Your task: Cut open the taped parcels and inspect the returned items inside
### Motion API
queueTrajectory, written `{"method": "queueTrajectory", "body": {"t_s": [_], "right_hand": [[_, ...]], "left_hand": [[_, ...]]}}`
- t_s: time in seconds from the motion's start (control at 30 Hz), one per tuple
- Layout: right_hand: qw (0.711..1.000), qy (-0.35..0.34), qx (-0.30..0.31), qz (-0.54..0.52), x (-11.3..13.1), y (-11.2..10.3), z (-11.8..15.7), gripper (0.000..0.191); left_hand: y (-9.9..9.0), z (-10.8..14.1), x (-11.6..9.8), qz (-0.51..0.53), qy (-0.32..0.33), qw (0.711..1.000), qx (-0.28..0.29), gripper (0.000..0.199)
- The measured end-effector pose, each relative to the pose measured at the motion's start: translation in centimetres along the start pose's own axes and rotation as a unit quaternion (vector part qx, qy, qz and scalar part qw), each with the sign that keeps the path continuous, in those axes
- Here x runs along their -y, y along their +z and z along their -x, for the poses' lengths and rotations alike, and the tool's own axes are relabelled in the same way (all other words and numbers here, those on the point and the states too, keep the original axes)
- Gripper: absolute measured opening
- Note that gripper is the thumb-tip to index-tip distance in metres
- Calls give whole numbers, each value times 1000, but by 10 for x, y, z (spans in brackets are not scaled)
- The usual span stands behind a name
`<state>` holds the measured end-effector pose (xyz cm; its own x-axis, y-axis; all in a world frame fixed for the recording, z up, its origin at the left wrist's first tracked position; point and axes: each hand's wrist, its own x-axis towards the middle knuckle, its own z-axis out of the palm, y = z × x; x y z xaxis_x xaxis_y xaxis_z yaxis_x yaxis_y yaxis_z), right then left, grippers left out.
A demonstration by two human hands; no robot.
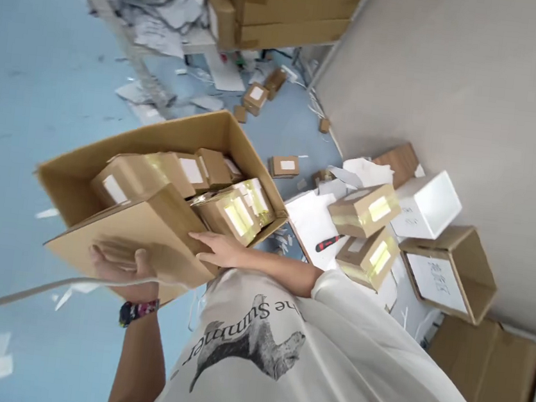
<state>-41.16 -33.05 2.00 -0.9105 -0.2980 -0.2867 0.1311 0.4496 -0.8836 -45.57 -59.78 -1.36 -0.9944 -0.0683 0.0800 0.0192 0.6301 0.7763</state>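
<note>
- Left hand (pixel 131 272) spread against the cardboard panel (pixel 169 241);
- right hand (pixel 220 250), fingers parted at its edge, nearer the small boxes (pixel 242 216);
- big box (pixel 159 140) just beyond both, long axis left to right

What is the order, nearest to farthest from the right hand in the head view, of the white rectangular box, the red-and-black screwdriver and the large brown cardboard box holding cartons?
1. Large brown cardboard box: beside the right hand.
2. Red-and-black screwdriver: right of the hand.
3. White rectangular box: farther right, towards the wall.
</note>
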Motion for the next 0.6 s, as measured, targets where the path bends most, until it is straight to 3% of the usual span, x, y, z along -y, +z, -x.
{"method": "queueTrajectory", "body": {"t_s": [0.03, 0.1, 0.2, 0.3, 0.37, 0.4, 0.43, 0.5, 0.6], "right_hand": [[999, -20, -34, 9, -6, -18, 13, 65], [989, -28, -138, 33, -22, -60, 54, 53], [931, 66, -351, 76, -59, -124, 158, 48], [801, 228, -537, 134, -103, -171, 299, 48], [701, 342, -606, 154, -134, -192, 393, 51], [666, 392, -617, 149, -149, -203, 434, 54], [656, 425, -609, 135, -163, -214, 470, 58], [681, 440, -575, 109, -190, -240, 523, 64], [717, 428, -548, 47, -226, -280, 562, 74]], "left_hand": [[13, -5, -23, -4, 47, 998, -33, 97], [44, -12, -76, 33, 139, 989, -37, 89], [96, -10, -163, 96, 244, 962, 71, 72], [153, 16, -234, 151, 312, 903, 255, 47], [194, 47, -269, 159, 315, 859, 370, 43], [214, 67, -283, 155, 301, 840, 425, 42], [235, 91, -295, 147, 273, 820, 480, 43], [274, 144, -318, 125, 180, 775, 592, 48], [319, 232, -347, 72, -11, 706, 705, 71]]}}
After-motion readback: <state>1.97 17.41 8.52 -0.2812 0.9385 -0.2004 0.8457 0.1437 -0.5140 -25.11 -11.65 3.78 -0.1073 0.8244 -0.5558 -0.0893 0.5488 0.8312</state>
